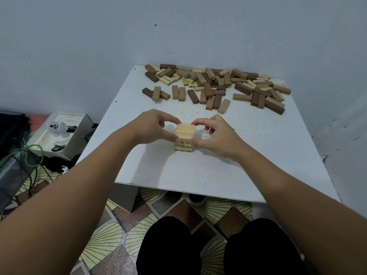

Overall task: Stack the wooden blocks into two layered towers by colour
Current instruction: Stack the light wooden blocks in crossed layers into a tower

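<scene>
Both hands pinch the short pale wooden block tower (184, 137) mid-bench: left hand (154, 127) on its left side, right hand (213, 133) on its right. The loose pile of mixed brown and pale blocks (216, 86) lies straight ahead at the white bench (258, 155) far edge, about equally reachable.

This looks like a room in a home, not a workplace. A low white table (258, 139) is pushed into the corner of plain painted walls (79, 46), marked and chipped at the right. The floor (111, 235), at the bottom of the frame, has patterned vinyl with yellow fan shapes and brown squares. At the left edge household clutter sits on the floor: an open box (67, 133) with white packing, a green cable (29, 155) and dark bags (10, 132).
</scene>
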### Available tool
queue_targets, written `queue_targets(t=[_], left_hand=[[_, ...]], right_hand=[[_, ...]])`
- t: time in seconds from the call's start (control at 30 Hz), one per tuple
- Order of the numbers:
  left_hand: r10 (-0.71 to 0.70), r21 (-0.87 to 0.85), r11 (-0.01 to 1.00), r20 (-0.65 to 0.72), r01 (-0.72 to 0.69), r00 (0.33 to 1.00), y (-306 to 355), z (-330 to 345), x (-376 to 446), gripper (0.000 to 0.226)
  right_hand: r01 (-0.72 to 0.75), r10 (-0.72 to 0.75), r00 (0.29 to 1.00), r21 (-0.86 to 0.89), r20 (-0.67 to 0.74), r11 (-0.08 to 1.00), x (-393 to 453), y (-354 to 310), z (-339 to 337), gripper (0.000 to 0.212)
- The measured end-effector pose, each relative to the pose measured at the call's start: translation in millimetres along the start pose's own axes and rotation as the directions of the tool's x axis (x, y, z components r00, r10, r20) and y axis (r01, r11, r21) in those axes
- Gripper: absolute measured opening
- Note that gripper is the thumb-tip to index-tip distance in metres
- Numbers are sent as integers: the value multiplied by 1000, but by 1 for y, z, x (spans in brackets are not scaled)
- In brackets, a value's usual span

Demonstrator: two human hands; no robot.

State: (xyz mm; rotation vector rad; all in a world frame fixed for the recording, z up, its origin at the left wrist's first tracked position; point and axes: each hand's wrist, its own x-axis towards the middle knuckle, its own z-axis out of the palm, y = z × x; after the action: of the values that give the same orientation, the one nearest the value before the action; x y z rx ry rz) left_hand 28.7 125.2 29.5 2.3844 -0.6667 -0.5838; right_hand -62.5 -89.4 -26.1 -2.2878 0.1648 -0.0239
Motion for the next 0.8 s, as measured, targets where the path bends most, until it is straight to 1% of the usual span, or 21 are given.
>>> queue_targets(t=[0.13,0.27,0.4,0.57,0.8], left_hand=[[12,14,1000,-3,-12,1000,0,1,1,61],[1,-15,1000,-4,-1,1000,-2,1,1,63],[6,-37,999,6,-5,1000,-6,1,3,63],[6,-52,999,5,-6,1000,-5,2,3,61],[7,-83,997,-5,-7,1000,-10,3,4,65]], right_hand=[[-4,4,1000,16,10,1000,1,2,0,61],[7,-7,1000,33,13,999,1,5,0,59],[8,-8,1000,27,9,1000,2,5,1,65],[8,-9,1000,28,10,1000,2,6,1,65],[13,-13,1000,42,14,999,2,6,1,65]])
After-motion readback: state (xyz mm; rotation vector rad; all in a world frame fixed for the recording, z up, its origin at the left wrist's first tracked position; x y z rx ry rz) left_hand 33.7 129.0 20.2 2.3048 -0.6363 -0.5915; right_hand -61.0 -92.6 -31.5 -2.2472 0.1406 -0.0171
